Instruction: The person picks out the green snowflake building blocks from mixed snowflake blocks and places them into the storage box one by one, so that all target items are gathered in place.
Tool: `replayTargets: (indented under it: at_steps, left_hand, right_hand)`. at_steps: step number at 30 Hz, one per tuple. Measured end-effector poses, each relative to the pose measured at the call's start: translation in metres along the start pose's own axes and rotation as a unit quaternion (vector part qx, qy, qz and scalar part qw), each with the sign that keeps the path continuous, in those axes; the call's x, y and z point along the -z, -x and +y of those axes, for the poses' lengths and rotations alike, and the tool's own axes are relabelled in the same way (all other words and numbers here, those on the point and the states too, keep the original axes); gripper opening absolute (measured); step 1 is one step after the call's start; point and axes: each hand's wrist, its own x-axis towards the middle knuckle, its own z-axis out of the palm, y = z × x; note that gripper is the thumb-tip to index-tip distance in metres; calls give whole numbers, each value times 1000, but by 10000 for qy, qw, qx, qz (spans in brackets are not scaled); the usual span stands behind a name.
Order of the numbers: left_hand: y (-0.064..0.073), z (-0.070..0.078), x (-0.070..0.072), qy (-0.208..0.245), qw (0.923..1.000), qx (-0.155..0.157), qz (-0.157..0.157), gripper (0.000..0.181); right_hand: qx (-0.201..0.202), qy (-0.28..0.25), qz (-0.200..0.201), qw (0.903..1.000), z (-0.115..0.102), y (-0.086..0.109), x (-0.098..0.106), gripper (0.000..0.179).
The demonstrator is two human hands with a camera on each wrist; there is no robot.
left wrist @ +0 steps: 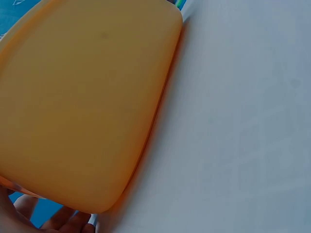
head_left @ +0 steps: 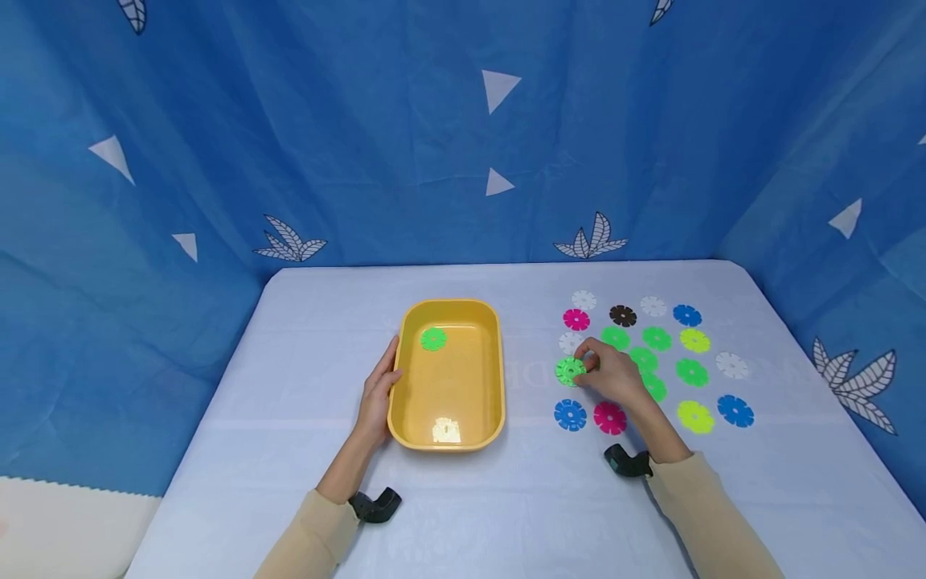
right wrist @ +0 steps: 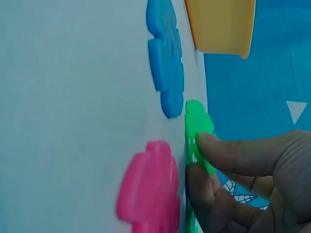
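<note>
Green disc [head_left: 568,371]: at the left side of the spread of discs, to the right of the tray [head_left: 463,386]; whether it is clear of the bench [head_left: 535,507] I cannot tell.
Right hand [head_left: 613,376]: drawn to a narrow pinch, the green disc between thumb and fingers.
Pinch: light but sure should do; the disc looks thin and stiff, so thumb pressure is probably best on its flat face, not on the notched edge, where it could twist.
Lift: straight up first seems wisest; the white disc [head_left: 569,343] lies just beyond and the blue disc [head_left: 570,415] just nearer, so a low sideways drag could catch either.
Right wrist: worth raising with the fingers; other greens [head_left: 657,338] lie beside and partly behind the hand, and the wrist camera [head_left: 628,461] sits near the pink disc [head_left: 610,418].
Left hand [head_left: 374,402]: curled at the tray's left edge, thumb at the rim, fingers along the outer wall.
Tray hold: a steady, gentle grip looks enough; pulling up might tilt it and slide the loose disc [head_left: 433,339] inside.
</note>
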Motion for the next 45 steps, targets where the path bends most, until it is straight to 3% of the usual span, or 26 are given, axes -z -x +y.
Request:
replayTargets:
  at_steps: [3, 9, 19, 26, 34, 40, 45]
  left_hand:
    - [0, 0, 0, -12, 10000, -13, 1, 58]
    - [0, 1, -1, 21, 10000, -40, -24, 58]
    - [-2, 2, -2, -18, 10000, 7, 47, 58]
    - [-2, 0, 0, -29, 10000, -59, -30, 58]
    - [-3, 0, 0, -24, 10000, -84, -45, 58]
    - [-2, 1, 0, 11, 10000, -35, -19, 58]
    - [-1, 2, -1, 9, 10000, 33, 19, 58]
  right_hand:
    - [14, -218, -63, 9997, 0, 1, 4, 25]
    - [-84, -1140, -199, 9932, -7, 2, 21, 28]
    - [117, -1538, -93, 9880, -38, -5, 33, 30]
    - [493, -1917, -384, 9795, -79, -15, 16, 28]
    - [724, -1951, -966, 9733, -131, -24, -11, 26]
    - [997, -2020, -1306, 9655, -149, -35, -34, 26]
    - [1089, -1852, -1535, 9645, -157, -42, -50, 25]
